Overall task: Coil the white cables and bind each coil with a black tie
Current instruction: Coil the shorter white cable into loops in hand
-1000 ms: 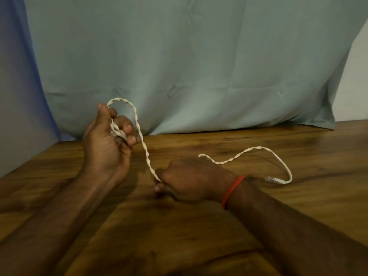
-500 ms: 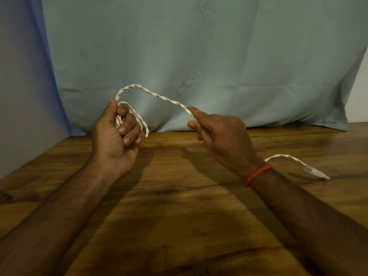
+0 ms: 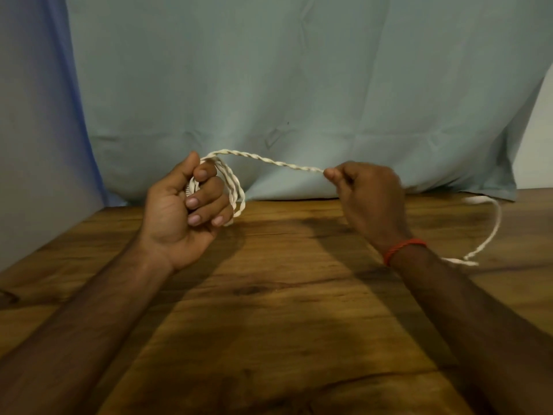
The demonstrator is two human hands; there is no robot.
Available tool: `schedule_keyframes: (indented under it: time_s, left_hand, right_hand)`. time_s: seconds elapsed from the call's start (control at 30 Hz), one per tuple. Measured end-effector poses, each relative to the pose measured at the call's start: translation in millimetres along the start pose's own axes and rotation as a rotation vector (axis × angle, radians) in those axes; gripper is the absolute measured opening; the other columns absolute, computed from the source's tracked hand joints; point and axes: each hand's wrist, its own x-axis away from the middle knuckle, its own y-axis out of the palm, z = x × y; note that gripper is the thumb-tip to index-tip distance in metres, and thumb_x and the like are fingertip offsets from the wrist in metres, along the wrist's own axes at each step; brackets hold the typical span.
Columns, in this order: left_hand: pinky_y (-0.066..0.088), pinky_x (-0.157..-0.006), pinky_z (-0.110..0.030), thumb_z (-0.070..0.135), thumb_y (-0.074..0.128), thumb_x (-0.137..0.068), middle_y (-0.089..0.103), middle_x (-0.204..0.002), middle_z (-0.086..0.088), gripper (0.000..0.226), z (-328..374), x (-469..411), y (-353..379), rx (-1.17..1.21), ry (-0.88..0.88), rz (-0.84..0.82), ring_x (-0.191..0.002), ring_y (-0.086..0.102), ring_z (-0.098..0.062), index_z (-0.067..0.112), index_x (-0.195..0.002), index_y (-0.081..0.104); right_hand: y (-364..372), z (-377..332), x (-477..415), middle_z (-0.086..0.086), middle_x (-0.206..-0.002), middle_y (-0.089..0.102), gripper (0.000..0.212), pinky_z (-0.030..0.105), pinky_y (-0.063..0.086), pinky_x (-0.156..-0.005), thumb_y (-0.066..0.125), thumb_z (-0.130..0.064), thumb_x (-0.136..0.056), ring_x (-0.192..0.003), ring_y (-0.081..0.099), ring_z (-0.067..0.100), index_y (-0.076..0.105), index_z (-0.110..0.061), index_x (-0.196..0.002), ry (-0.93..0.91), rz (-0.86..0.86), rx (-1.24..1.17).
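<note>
Hung behind as backdrop, a pale blue cloth; below it, a wooden tabletop. Above the tabletop, left hand curled round a few loops of twisted white cable, right hand pinching the same cable's free run between thumb and fingertip. Trailing past the right wrist and its red band down to the tabletop, a blurred tail, possibly ending in a plug.

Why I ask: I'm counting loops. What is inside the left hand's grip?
Loops of the white cable, bulging out past the left hand's curled fingers. The fingers cover the rest, so the loop count cannot be told.
</note>
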Motion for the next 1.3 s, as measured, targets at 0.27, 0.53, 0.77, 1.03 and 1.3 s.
schedule_keyframes:
  time_s: [0.27, 0.53, 0.77, 1.03, 1.3]
  left_hand:
    - [0.032, -0.06, -0.032, 0.036, 0.027, -0.111, 0.034, -0.056, 0.001, 0.043, -4.5, -1.9, -12.0, 0.333, -0.219, -0.354, -0.043, 0.031, -0.015, 0.009, -0.088, 0.051]
    - [0.057, -0.088, -0.039, 0.035, 0.033, -0.106, 0.07, -0.082, -0.011, 0.04, -16.2, 0.4, 10.8, 0.114, -0.046, -0.089, -0.088, 0.073, -0.029, 0.012, -0.082, 0.055]
    - [0.049, -0.084, -0.014, 0.035, 0.033, -0.108, 0.073, -0.11, 0.01, 0.029, -42.6, 12.1, 21.8, -1.08, 0.278, -0.025, -0.102, 0.069, -0.003, 0.011, -0.097, 0.044]
    - [0.043, -0.053, -0.048, 0.053, 0.028, -0.104, 0.053, -0.068, 0.007, 0.028, -22.5, 11.9, 7.3, -1.657, 0.571, -0.055, -0.057, 0.052, -0.015, 0.03, -0.091, 0.037]
    - [0.042, -0.056, -0.038, 0.051, 0.029, -0.104, 0.051, -0.072, 0.01, 0.027, -12.8, 12.8, 8.1, -1.829, 0.565, -0.098, -0.062, 0.051, -0.016, 0.03, -0.089, 0.037]
  right_hand:
    - [17.8, -26.0, 20.1, 0.018, -0.097, 0.068, 0.039, 0.034, 0.035, -0.066, 0.05, -0.047, -0.101, -0.094, 0.064, 0.04, 0.071, -0.014, -0.097, -0.055, -0.527, 0.224]
    - [5.2, -73.7, 38.7, 0.011, -0.104, 0.068, 0.027, 0.032, 0.034, -0.066, 0.05, -0.044, -0.1, -0.086, 0.059, 0.032, 0.059, -0.022, -0.087, -0.314, -0.783, 0.17]
    - [-3.8, -87.8, 33.2, -0.013, -0.073, 0.052, 0.015, 0.01, 0.034, -0.06, 0.062, -0.024, -0.097, -0.065, 0.05, -0.005, 0.069, -0.015, -0.087, -0.306, -0.911, -0.344]
    - [-25.8, -82.2, 17.4, -0.017, -0.06, 0.055, 0.031, 0.015, 0.04, -0.053, 0.076, -0.017, -0.088, -0.051, 0.049, 0.0, 0.063, -0.013, -0.059, -0.123, -0.869, -0.647]
    - [-30.5, -62.3, 0.4, -0.004, -0.061, 0.064, 0.007, 0.019, 0.041, -0.057, 0.079, -0.021, -0.084, -0.054, 0.053, 0.004, 0.079, -0.016, -0.088, -0.253, -0.742, -0.504]
